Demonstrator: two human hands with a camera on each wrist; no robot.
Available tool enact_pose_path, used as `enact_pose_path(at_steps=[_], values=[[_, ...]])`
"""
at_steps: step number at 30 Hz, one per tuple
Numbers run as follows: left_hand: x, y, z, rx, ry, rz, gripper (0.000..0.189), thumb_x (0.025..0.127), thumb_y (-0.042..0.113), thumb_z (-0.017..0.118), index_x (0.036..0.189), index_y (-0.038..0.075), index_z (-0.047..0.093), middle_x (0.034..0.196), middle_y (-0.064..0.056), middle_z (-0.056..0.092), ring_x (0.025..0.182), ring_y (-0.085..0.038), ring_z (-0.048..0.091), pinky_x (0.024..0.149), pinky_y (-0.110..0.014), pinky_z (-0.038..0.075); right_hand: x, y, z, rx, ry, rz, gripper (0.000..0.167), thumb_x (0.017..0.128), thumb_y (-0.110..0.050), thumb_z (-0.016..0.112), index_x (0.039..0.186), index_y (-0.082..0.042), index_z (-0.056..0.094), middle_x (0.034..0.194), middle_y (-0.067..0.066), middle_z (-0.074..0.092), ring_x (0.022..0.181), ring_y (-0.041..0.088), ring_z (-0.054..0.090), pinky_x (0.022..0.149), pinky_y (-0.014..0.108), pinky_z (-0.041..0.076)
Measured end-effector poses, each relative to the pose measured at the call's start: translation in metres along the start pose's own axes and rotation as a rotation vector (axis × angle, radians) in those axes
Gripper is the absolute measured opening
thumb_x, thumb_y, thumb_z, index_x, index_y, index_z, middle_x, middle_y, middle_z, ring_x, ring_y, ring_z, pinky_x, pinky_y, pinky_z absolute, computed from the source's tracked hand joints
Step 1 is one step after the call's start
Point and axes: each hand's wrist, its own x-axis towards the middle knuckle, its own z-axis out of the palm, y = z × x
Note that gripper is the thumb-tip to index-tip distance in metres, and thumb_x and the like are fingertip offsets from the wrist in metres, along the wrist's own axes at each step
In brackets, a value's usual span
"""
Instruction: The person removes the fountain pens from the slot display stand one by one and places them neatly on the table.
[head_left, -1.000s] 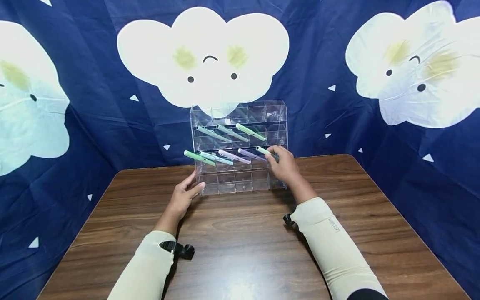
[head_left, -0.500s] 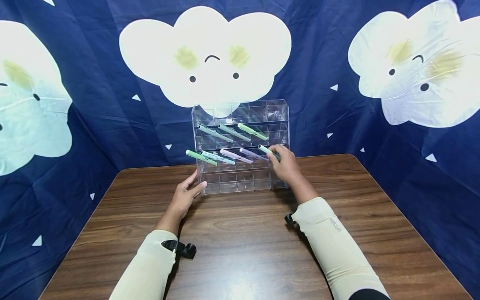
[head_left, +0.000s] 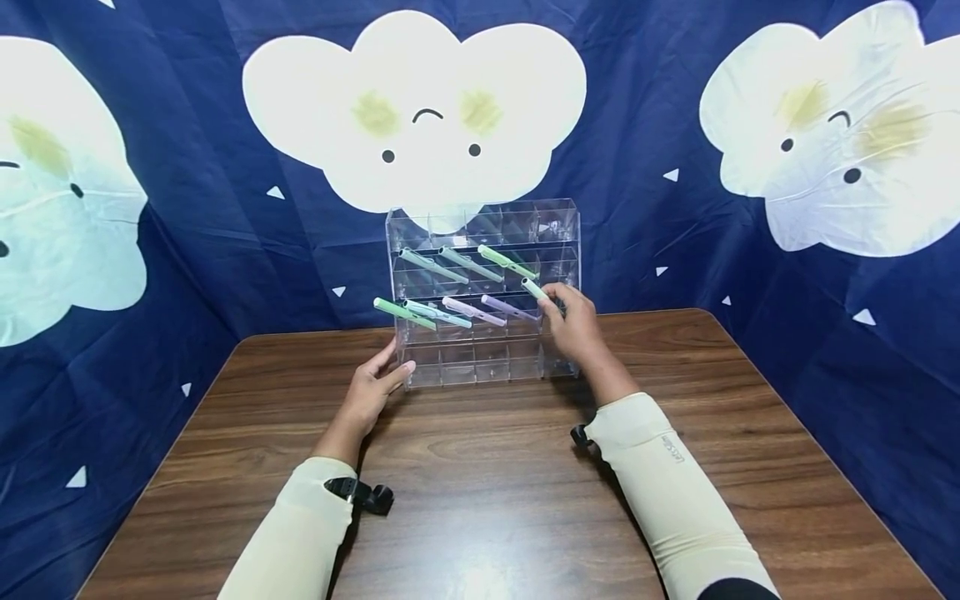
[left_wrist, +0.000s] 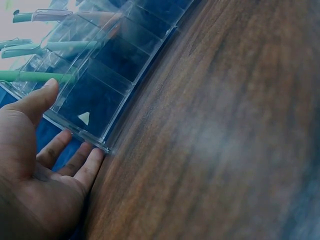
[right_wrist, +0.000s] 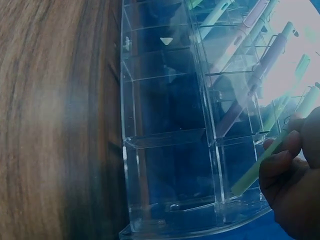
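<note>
A clear acrylic tiered display rack with small compartments stands at the table's back edge. My right hand pinches a pale green pen between thumb and fingers at the rack's right side. In the right wrist view, the lower end of this pen slants over the end compartment. My left hand rests on the rack's lower left side. In the left wrist view, its fingertips touch the side panel and the thumb reaches over the front. Left of the held pen, a purple pen leans in the same tier.
That tier also carries a pink pen, a light blue pen and a green pen, whose end juts past the rack's left side. Above lie two grey-green pens and a light green pen. A blue curtain hangs behind the wooden table.
My right hand has risen slightly, and the pale green pen's upper end has gone up and now tilts more steeply. The left hand keeps its place at the rack.
</note>
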Motion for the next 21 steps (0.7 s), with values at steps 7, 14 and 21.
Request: enact_pose_path(at_steps=[7,14,21], values=[[0.001,0.001,0.001,0.004,-0.001,-0.008,0.070,0.110,0.017,0.069,0.171,0.022,0.037,0.176,-0.014,0.039,0.156,-0.034,0.046,0.109,-0.024,0.056,0.004,-0.007,-0.003,0.038,0.054,-0.024,0.015,0.107,-0.011,0.069,0.115,0.001,0.076,0.113,0.022,0.072,0.113,0.041,0.067,0.103,0.054,0.053],[0.001,0.000,0.000,0.016,0.005,-0.013,0.071,0.110,0.017,0.069,0.172,0.023,0.035,0.176,-0.014,0.040,0.155,-0.033,0.047,0.110,-0.026,0.056,0.012,-0.014,-0.005,0.028,0.109,-0.078,0.016,0.106,-0.010,0.071,0.115,0.002,0.074,0.111,0.023,0.072,0.104,0.041,0.067,0.094,0.052,0.054],[0.001,-0.001,0.000,0.020,0.003,-0.017,0.071,0.109,0.019,0.070,0.172,0.025,0.036,0.175,-0.015,0.042,0.155,-0.031,0.048,0.108,-0.024,0.056,0.019,-0.021,-0.010,0.124,0.101,-0.103,0.016,0.108,-0.006,0.066,0.115,0.007,0.069,0.102,0.023,0.064,0.047,0.010,0.058,0.042,0.014,0.049]])
